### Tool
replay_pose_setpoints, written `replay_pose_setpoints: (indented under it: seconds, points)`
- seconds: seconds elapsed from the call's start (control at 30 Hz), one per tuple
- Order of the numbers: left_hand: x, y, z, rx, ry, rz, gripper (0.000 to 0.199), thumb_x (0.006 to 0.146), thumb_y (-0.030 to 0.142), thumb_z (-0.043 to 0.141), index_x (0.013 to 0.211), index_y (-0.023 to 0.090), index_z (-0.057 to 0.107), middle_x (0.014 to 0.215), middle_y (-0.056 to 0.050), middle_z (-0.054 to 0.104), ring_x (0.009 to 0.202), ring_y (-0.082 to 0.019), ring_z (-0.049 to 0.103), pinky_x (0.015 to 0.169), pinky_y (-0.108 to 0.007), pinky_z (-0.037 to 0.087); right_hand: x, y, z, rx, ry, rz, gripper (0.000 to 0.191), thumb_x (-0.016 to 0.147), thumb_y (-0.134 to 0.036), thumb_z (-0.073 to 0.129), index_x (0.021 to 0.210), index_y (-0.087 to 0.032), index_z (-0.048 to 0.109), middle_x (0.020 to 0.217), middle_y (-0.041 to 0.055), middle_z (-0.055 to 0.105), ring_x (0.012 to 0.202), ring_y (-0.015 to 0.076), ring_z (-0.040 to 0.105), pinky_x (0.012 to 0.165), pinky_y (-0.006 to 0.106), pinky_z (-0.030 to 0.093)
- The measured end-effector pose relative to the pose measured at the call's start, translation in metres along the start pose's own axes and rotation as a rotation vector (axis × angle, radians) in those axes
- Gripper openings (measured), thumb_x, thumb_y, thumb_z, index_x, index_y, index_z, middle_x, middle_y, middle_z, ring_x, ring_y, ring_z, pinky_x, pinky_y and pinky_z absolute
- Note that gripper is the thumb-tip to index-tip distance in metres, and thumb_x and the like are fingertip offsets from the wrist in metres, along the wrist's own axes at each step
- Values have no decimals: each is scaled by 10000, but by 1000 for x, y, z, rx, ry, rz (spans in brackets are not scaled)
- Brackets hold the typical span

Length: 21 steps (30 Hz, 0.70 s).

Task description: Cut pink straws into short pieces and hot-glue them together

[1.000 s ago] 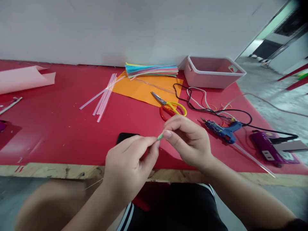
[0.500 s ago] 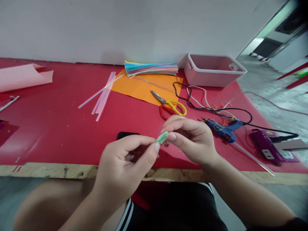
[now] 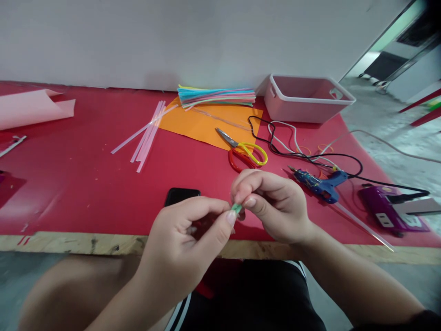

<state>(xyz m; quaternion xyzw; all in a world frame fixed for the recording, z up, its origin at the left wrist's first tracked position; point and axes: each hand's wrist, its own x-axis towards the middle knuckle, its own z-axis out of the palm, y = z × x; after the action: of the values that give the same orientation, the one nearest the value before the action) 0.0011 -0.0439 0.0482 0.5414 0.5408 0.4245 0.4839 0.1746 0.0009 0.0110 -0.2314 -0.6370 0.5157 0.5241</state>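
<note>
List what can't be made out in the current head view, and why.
Head view:
Green piece: full shape, mostly covered by the left hand and right hand.
Black flat object: near part, hidden behind the left hand.
Pink sheet: left end, cut off by the picture's left edge.

Red table [image 3: 86, 193] — orange sheet [image 3: 186, 125], pink sticks [image 3: 149, 138], glue gun [image 3: 325, 188], bin [image 3: 303, 111].
</note>
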Motion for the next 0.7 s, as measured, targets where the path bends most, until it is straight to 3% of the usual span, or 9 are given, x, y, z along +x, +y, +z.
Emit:
replay_pose_setpoints:
  seconds: [0.2, 0.3, 0.43, 0.7]
  points:
    - [-1, 0, -2, 9, -2, -15, 132, 835, 299, 719, 737, 226, 768, 602, 24, 662, 510, -99, 533, 462, -199, 412, 2, 0, -5, 31, -9, -18, 53, 921, -202, 744, 952, -185, 783, 864, 42, 710, 756, 116, 669, 675, 240, 584]
    - [-1, 1, -4, -19, -26, -55, 159, 833, 326, 729, 723, 215, 760, 608, 15, 647, 511, -98, 495, 444, -206, 378, 5, 2, -7, 27, -63, -20, 116, 883, -235, 793, 997, -216, 810, 908, 47, 720, 848, 151, 680, 770, 298, 601]
    - [-1, 0, -4, -66, -76, -129, 161, 830, 336, 727, 749, 209, 784, 623, 6, 643, 524, -100, 492, 454, -212, 370, 5, 4, -7, -26, -74, -51, 43, 874, -231, 802, 915, -228, 815, 919, 45, 686, 897, 166, 654, 866, 355, 576]
    - [3, -1, -2, -100, -79, -154, 130, 798, 304, 753, 761, 189, 802, 615, 8, 664, 536, -89, 507, 480, -187, 398, 1, 6, -3, 25, -65, -17, 36, 926, -198, 739, 925, -188, 773, 846, 23, 641, 856, 140, 617, 820, 311, 541]
